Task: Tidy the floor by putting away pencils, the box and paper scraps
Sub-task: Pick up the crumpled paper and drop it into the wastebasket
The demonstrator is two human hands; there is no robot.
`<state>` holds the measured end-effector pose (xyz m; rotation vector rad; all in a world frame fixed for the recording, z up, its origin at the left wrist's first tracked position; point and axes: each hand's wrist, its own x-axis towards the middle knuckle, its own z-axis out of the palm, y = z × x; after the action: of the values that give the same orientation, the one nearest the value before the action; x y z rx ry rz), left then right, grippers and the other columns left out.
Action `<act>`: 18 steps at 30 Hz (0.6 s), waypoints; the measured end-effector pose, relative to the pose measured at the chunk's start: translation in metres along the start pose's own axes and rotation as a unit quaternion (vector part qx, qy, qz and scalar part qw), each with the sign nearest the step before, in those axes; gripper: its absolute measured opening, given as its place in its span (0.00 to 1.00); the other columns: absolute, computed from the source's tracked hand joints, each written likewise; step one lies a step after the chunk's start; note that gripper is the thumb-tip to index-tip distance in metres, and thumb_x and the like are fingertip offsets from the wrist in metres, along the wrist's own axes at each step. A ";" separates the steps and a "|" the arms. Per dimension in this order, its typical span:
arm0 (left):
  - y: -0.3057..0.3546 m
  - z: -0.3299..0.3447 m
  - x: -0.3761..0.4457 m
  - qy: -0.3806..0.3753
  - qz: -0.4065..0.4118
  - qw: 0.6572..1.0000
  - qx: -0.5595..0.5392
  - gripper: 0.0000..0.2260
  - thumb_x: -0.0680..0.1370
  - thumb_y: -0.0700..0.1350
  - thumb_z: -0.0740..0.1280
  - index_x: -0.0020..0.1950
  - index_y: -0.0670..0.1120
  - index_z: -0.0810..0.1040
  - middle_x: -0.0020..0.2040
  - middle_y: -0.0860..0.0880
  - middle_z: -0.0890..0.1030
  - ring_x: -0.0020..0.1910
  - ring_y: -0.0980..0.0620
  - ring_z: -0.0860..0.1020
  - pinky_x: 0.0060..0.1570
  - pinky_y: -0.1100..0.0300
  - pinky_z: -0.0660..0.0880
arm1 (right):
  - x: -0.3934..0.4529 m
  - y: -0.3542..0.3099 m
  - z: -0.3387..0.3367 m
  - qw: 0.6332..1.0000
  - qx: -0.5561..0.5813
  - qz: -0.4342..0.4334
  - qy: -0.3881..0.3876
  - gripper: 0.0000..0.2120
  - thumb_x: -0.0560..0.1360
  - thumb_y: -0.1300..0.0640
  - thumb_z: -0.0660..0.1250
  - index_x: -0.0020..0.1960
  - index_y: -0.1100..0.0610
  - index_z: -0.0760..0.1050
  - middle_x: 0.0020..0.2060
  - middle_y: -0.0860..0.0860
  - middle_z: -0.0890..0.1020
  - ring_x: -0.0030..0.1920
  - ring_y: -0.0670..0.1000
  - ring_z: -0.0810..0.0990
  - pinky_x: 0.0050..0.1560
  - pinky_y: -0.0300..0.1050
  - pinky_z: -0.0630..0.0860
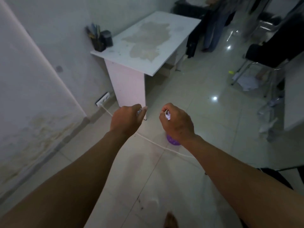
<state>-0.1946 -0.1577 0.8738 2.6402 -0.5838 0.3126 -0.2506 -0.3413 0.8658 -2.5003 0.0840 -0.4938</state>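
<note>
My left hand [125,120] is curled round a small pale item [139,111] that only peeks out past the fingers; what it is I cannot tell. My right hand [176,121] grips a crumpled white paper scrap [167,115]. Both hands hover above the tiled floor in front of the white desk [144,43]. A dark pencil holder [97,41] with several pencils stands on the desk's back left corner, next to a dark box-like object [107,37]. More paper scraps [248,82] lie under a chair at the right.
A purple round object [171,141] sits on the floor beneath my right wrist. A white cable [158,143] runs from a wall socket [102,99] across the floor. Chairs [269,55], crumpled plastic [269,116] and a standing person [213,27] fill the right and back.
</note>
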 end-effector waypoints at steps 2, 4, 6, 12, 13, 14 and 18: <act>0.021 0.004 0.031 0.001 0.005 1.000 -0.009 0.17 0.82 0.57 0.59 0.36 0.50 0.68 0.30 0.49 0.72 0.29 0.48 0.72 0.30 0.64 0.59 | 0.025 0.019 -0.011 1.000 -0.005 0.002 0.007 0.04 0.77 0.54 0.64 0.47 0.55 0.75 0.34 0.46 0.73 0.33 0.50 0.72 0.33 0.38 0.64; 0.034 0.010 0.057 0.001 0.006 1.000 -0.014 0.15 0.82 0.55 0.60 0.38 0.49 0.69 0.31 0.52 0.69 0.27 0.56 0.66 0.30 0.66 0.55 | 0.046 0.036 -0.019 1.000 -0.003 0.008 0.008 0.04 0.77 0.54 0.65 0.47 0.55 0.75 0.34 0.46 0.74 0.33 0.49 0.71 0.32 0.37 0.63; 0.041 0.021 0.081 -0.010 0.006 1.000 -0.020 0.15 0.82 0.55 0.60 0.39 0.50 0.70 0.31 0.53 0.69 0.26 0.59 0.64 0.31 0.68 0.55 | 0.066 0.052 -0.022 1.000 -0.002 0.016 0.009 0.04 0.77 0.54 0.65 0.47 0.54 0.75 0.34 0.47 0.74 0.33 0.50 0.72 0.31 0.37 0.64; 0.045 0.085 0.158 -0.047 0.032 0.997 -0.042 0.22 0.81 0.60 0.57 0.40 0.45 0.79 0.33 0.47 0.79 0.30 0.50 0.75 0.33 0.64 0.65 | 0.126 0.107 -0.015 0.997 -0.006 0.067 0.021 0.04 0.76 0.54 0.65 0.46 0.54 0.74 0.35 0.49 0.79 0.34 0.52 0.75 0.34 0.40 0.70; 0.045 0.095 0.170 -0.054 0.041 0.997 -0.044 0.23 0.81 0.61 0.56 0.41 0.45 0.79 0.34 0.47 0.80 0.31 0.49 0.76 0.34 0.63 0.69 | 0.132 0.115 -0.014 0.997 -0.010 0.079 0.021 0.04 0.75 0.54 0.65 0.45 0.54 0.74 0.35 0.49 0.78 0.34 0.52 0.75 0.34 0.41 0.70; 0.048 0.106 0.185 -0.068 0.053 0.995 -0.053 0.24 0.80 0.62 0.55 0.40 0.45 0.79 0.33 0.47 0.80 0.30 0.49 0.77 0.34 0.61 0.73 | 0.139 0.127 -0.013 0.995 -0.013 0.093 0.021 0.04 0.75 0.54 0.65 0.45 0.54 0.74 0.34 0.49 0.78 0.34 0.52 0.75 0.35 0.42 0.71; 0.067 0.147 0.233 -0.108 0.080 0.988 -0.076 0.18 0.82 0.57 0.60 0.35 0.48 0.71 0.28 0.50 0.71 0.27 0.50 0.72 0.32 0.59 0.72 | 0.161 0.174 -0.007 0.988 -0.034 0.142 0.052 0.06 0.73 0.51 0.61 0.42 0.53 0.73 0.32 0.49 0.78 0.32 0.53 0.76 0.32 0.49 0.77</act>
<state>0.0010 -0.3596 0.8370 2.5010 -0.8562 0.0249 -0.0950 -0.5161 0.8275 -2.4729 0.4974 -0.5084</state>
